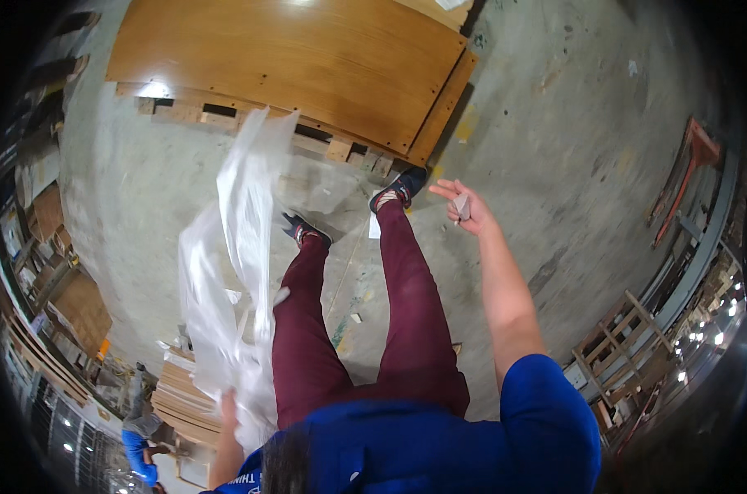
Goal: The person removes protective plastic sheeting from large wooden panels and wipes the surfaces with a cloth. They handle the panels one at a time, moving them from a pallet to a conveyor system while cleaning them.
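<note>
A long sheet of clear plastic film (246, 181) billows beside my left leg, its far end reaching toward the stack of boards. My left hand (228, 407) is low at my left side, closed on the near part of the film, which partly hides the fingers. Out over the floor to the right, my right hand (470, 209) holds a small grey-brown angular piece (462, 206) against the palm. Some of its fingers are stretched out; the kind of piece cannot be made out.
In front of my feet, glossy brown wooden boards (291, 58) lie on a wooden pallet (338, 149). A red pallet jack (701, 148) and a wooden crate frame (624, 337) stand to the right. Stacked boards (176, 395) and a person in blue (139, 453) are at the lower left.
</note>
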Motion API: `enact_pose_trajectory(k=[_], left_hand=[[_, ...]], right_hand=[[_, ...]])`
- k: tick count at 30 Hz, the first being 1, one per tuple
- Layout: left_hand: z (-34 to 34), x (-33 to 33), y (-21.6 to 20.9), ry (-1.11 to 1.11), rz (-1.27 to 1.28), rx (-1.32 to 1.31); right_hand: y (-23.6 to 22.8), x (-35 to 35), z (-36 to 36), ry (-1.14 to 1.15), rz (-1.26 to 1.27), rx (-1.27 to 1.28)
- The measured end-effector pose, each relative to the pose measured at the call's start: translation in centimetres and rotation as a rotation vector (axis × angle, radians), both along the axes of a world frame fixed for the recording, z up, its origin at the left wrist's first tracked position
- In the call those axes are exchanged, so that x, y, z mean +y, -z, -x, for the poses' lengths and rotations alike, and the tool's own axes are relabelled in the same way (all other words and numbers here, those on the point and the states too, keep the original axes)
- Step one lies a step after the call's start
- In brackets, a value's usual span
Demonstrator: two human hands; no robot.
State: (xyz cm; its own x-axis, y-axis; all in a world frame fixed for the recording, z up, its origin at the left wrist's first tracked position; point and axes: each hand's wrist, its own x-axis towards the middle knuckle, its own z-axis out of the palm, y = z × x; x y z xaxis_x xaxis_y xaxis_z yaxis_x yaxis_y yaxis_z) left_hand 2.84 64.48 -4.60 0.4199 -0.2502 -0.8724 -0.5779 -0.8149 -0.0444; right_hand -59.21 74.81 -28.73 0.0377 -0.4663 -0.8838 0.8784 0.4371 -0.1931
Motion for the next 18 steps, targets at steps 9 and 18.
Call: enact_pose_trajectory(k=[9, 18], left_hand=[[-1.4, 3.8, 1.4, 0.203, 0.037, 0.241], [-7.9, 8.1, -4.5, -0.166, 0.3, 0.745]], right_hand=[[-13.3, -4.0, -13.1, 0.021, 0.111, -0.1], [-25.1, -11.6, -18.6, -0.227, 0.185, -0.01]])
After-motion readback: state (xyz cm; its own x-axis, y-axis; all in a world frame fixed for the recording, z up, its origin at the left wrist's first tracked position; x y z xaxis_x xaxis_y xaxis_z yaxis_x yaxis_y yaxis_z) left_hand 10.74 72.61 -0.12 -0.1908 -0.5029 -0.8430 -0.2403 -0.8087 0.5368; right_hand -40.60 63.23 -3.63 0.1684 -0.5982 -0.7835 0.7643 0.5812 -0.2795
